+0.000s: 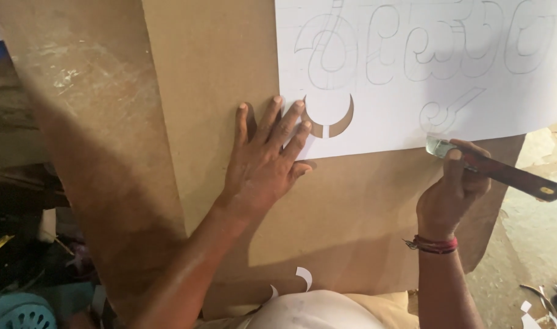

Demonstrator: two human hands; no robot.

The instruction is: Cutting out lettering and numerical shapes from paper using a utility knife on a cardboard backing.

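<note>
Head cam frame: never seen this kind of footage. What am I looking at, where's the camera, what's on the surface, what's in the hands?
There is no machine here: a person works with two bare hands. The single picture comes from a camera worn on that person's head, looking down over their arms.

The surface is a brown cardboard sheet. On it lies a white paper sheet with large curly letter outlines drawn in pencil. One curved shape near the paper's lower edge is already cut out, so the cardboard shows through.

The left hand lies flat, fingers spread, pressing on the paper's corner beside that cutout. The right hand grips a cutting knife with a dark handle, its blade at the paper's lower edge. A few white paper scraps lie near the person's body.
</note>
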